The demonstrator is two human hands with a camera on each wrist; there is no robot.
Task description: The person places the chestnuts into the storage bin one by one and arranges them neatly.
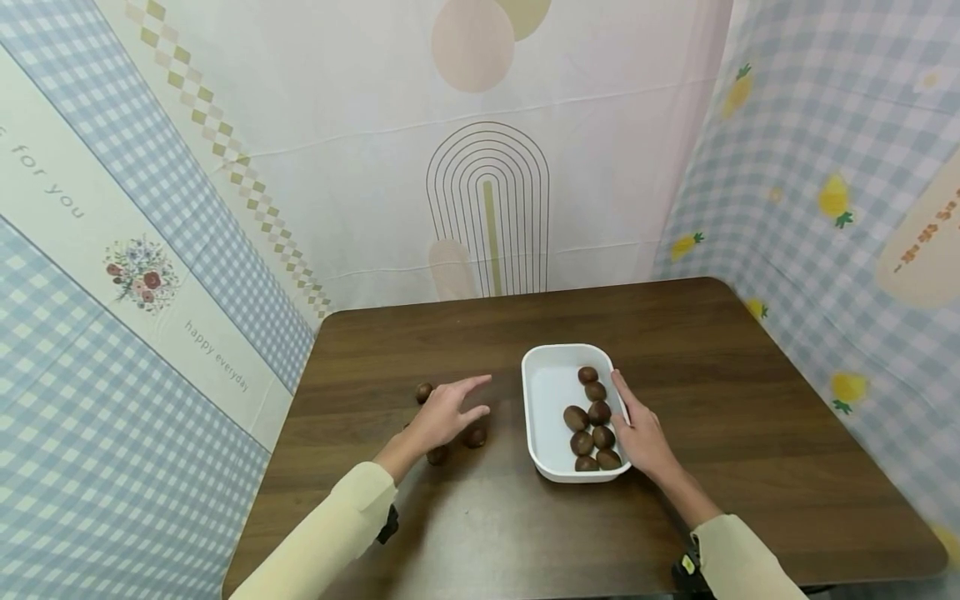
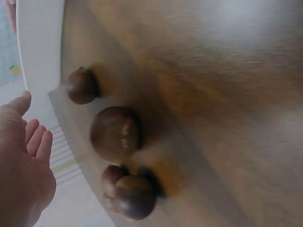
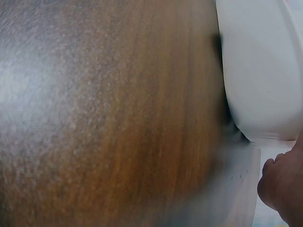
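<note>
My right hand [image 1: 645,437] grips the right wall of a white rectangular plastic box [image 1: 546,408], with the thumb over the rim and the fingers along the outside. Several brown chestnuts [image 1: 576,418] lie in the box, gathered along its right side and near end. To the left, my left hand [image 1: 442,412] hovers over a few loose chestnuts [image 1: 475,437], its fingers extended towards the box and holding nothing. The left wrist view shows these loose chestnuts [image 2: 116,135] apart from the palm; the hand partly hides them in the head view.
A brown wooden table [image 1: 465,525] bears everything. Behind it hangs a pale printed cloth [image 1: 360,167], with blue checked cloth [image 1: 810,258] on both sides. In the right wrist view, the box's outer wall [image 3: 265,71] casts a dark shadow on the tabletop.
</note>
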